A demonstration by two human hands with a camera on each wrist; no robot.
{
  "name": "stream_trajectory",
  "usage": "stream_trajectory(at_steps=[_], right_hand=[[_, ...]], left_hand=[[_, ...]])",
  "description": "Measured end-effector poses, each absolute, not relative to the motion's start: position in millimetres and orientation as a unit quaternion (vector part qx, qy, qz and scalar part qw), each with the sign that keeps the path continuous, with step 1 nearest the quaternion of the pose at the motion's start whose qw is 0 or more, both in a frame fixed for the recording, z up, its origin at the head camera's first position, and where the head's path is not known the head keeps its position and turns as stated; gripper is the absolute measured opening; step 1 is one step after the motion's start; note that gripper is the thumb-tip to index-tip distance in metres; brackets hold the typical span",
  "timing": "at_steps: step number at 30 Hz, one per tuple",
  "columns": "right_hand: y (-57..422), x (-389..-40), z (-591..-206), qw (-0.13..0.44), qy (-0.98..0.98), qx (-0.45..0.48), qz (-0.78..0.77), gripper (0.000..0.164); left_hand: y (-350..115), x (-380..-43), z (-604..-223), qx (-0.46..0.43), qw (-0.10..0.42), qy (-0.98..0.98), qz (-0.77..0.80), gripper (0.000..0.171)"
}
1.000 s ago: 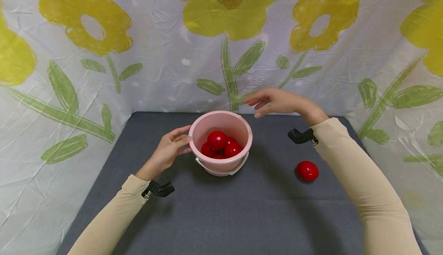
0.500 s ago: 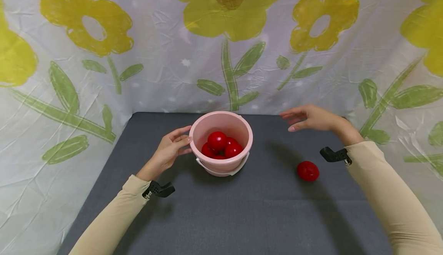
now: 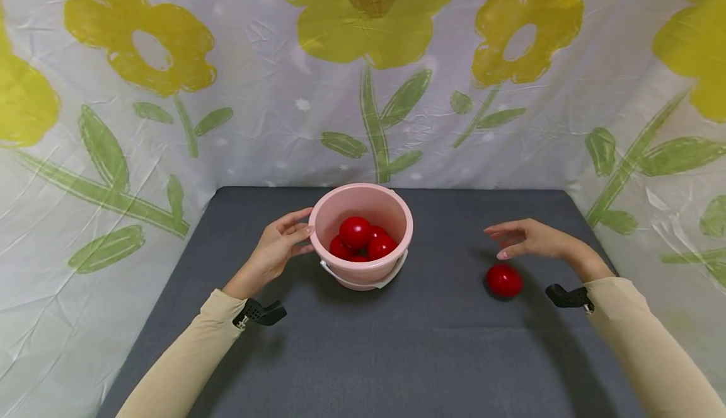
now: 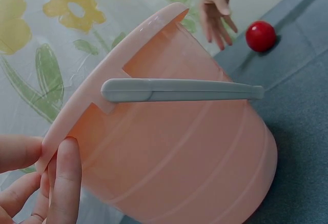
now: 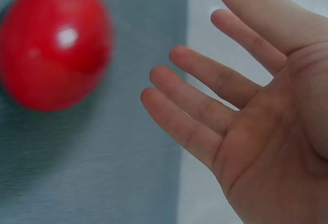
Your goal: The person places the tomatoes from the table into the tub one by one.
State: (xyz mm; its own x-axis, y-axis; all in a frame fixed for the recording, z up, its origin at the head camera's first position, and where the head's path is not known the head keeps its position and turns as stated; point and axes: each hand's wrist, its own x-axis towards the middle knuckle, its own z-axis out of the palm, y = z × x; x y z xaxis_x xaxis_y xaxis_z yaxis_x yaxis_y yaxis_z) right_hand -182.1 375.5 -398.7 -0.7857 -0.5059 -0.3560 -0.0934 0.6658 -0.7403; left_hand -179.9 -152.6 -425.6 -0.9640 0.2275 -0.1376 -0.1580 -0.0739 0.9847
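A pink bucket (image 3: 361, 272) with a pale handle (image 4: 179, 89) stands on the table, holding several shiny red balls (image 3: 355, 232). My left hand (image 3: 271, 248) pinches the bucket's rim on its left side, with thumb and fingers on either side of the rim in the left wrist view. On the right, a single red ball (image 3: 504, 280), slightly egg-shaped in the right wrist view, lies on the table. Just above and behind it hovers my right hand (image 3: 535, 239), fingers spread and relaxed and nothing in them. The lower balls in the bucket are partly hidden.
The table (image 3: 363, 361) has a dark grey cloth cover. A white curtain (image 3: 255, 90) with yellow flowers hangs behind it and along both sides. Each wrist carries a small black camera mount (image 3: 567, 296).
My right hand has moved from near the bucket's right side rightward and down to the single red ball. My left hand and the bucket have stayed in place.
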Motion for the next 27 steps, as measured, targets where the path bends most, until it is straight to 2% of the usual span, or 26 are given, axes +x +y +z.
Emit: stream_trajectory(at_steps=[11, 27], right_hand=[[389.7, -164.3, -434.3, 0.297, 0.865, -0.183, -0.362, 0.068], [389.5, -158.5, -443.1, 0.289, 0.872, -0.182, -0.352, 0.06]], left_hand=[[-152.2, -178.7, -424.7, 0.024, 0.133, 0.667, 0.733, 0.056], [-152.4, -178.3, -423.2, 0.026, 0.131, 0.673, 0.728, 0.055]])
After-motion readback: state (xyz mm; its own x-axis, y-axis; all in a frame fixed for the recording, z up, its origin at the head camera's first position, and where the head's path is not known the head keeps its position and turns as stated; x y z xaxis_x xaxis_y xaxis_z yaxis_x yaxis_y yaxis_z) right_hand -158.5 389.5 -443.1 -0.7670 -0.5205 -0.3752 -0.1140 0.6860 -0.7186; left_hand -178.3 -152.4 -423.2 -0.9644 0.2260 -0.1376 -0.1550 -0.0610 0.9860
